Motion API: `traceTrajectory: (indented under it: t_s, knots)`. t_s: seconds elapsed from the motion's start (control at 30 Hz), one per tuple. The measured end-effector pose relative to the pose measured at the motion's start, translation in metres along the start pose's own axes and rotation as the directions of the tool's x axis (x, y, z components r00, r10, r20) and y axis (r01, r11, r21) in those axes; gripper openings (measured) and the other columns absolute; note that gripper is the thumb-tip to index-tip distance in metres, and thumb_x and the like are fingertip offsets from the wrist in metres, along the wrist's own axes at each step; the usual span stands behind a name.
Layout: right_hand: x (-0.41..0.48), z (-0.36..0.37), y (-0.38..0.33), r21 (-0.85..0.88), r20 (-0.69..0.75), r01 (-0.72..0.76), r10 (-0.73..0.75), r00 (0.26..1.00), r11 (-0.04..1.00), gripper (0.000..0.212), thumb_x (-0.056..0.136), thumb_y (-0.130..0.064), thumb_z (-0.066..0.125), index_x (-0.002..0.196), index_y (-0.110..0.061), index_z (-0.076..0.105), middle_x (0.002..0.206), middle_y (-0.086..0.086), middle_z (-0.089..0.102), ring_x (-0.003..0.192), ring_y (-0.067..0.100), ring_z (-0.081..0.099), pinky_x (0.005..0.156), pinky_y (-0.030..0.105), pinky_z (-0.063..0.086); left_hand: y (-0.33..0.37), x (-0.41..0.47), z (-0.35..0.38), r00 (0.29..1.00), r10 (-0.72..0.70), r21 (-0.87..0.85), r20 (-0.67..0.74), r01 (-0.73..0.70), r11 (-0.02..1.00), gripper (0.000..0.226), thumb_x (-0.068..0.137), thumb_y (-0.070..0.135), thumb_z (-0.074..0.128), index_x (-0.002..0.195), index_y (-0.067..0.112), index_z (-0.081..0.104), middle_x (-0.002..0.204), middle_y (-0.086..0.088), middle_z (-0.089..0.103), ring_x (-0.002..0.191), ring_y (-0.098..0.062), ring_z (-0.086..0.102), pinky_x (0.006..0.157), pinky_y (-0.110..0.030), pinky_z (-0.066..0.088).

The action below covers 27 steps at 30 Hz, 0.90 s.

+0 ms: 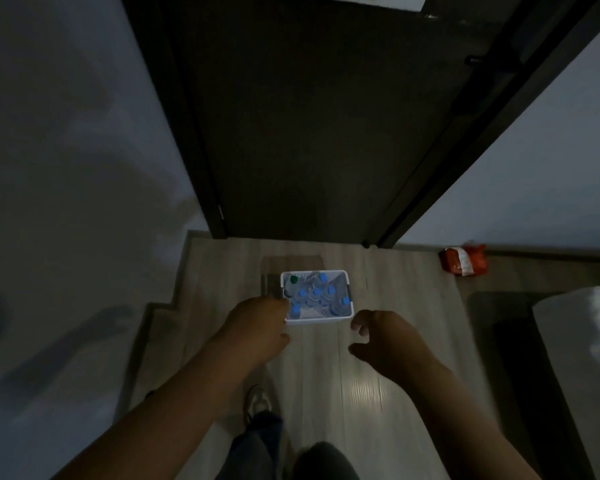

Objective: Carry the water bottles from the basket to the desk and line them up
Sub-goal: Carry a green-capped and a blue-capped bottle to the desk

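Observation:
A white plastic basket [326, 319] stands on the wooden floor in front of a dark door. Several clear water bottles with blue caps [316, 293] stand in it, and one bottle has a green cap [293, 279]. My left hand [260, 322] reaches down over the basket's near left corner and hides it; its fingers cannot be seen. My right hand [381, 336] hovers just right of the basket's near right corner, fingers loosely curled and holding nothing. No desk is in view.
The dark door [326, 126] rises behind the basket, with pale walls on both sides. A red-orange packet [463, 259] lies on the floor by the right wall. A pale rounded object [582, 341] stands at the right edge. My shoe [257, 403] and legs are below.

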State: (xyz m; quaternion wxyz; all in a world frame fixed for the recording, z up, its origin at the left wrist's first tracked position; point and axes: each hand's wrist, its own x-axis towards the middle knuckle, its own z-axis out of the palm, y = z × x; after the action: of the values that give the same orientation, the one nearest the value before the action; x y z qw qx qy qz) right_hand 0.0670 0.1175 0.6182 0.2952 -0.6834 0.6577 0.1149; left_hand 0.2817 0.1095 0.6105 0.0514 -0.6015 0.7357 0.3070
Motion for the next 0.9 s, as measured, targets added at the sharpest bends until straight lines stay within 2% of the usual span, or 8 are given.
traceTrajectory:
  t_s: [0.3, 0.57, 0.7, 0.83, 0.9]
  knots:
    - [0.08, 0.007, 0.017, -0.015, 0.042, 0.0, 0.001, 0.999, 1.0, 0.037, 0.084, -0.033, 0.066, 0.119, -0.023, 0.056, 0.116, -0.003, 0.062, 0.102, 0.01, 0.059, 0.088, 0.025, 0.051, -0.025, 0.076, 0.017, 0.997, -0.035, 0.002, 0.072, 0.035, 0.999, 0.039, 0.087, 0.034, 0.059, 0.12, 0.016, 0.052, 0.123, -0.005, 0.056, 0.11, -0.022, 0.056, 0.088, -0.028, 0.043]
    - [0.177, 0.04, 0.053, -0.068, 0.073, 0.058, -0.053, 0.996, 0.996, 0.04, 0.087, -0.036, 0.063, 0.124, -0.022, 0.054, 0.122, -0.002, 0.062, 0.109, 0.012, 0.059, 0.092, 0.028, 0.05, -0.055, 0.165, 0.077, 0.994, -0.082, 0.034, 0.07, 0.079, 0.996, 0.048, 0.089, 0.039, 0.056, 0.13, 0.016, 0.047, 0.128, -0.006, 0.053, 0.115, -0.023, 0.053, 0.096, -0.032, 0.044]
    - [0.231, 0.069, 0.073, -0.092, 0.086, 0.084, -0.076, 0.993, 0.992, 0.041, 0.087, -0.037, 0.062, 0.125, -0.021, 0.053, 0.124, -0.001, 0.061, 0.11, 0.014, 0.059, 0.092, 0.027, 0.049, -0.076, 0.212, 0.121, 0.992, -0.111, -0.011, 0.061, 0.112, 0.994, 0.036, 0.088, 0.04, 0.058, 0.117, 0.019, 0.052, 0.119, -0.002, 0.059, 0.105, -0.017, 0.057, 0.083, -0.022, 0.04]
    - [0.288, 0.11, 0.093, -0.097, 0.063, 0.099, -0.093, 0.994, 0.99, 0.04, 0.087, -0.037, 0.062, 0.123, -0.02, 0.054, 0.124, 0.0, 0.061, 0.111, 0.014, 0.058, 0.091, 0.024, 0.048, -0.101, 0.261, 0.169, 0.987, -0.148, -0.064, 0.07, 0.152, 0.986, 0.04, 0.089, 0.039, 0.058, 0.125, 0.022, 0.051, 0.126, 0.003, 0.058, 0.112, -0.013, 0.056, 0.086, -0.018, 0.037]
    - [0.318, 0.134, 0.105, -0.097, 0.062, 0.102, -0.097, 0.993, 0.99, 0.041, 0.088, -0.038, 0.061, 0.124, -0.02, 0.053, 0.125, 0.0, 0.06, 0.112, 0.014, 0.058, 0.091, 0.024, 0.047, -0.114, 0.287, 0.196, 0.985, -0.152, -0.086, 0.083, 0.16, 0.983, 0.037, 0.09, 0.038, 0.057, 0.124, 0.022, 0.051, 0.125, 0.002, 0.058, 0.11, -0.012, 0.056, 0.083, -0.017, 0.034]
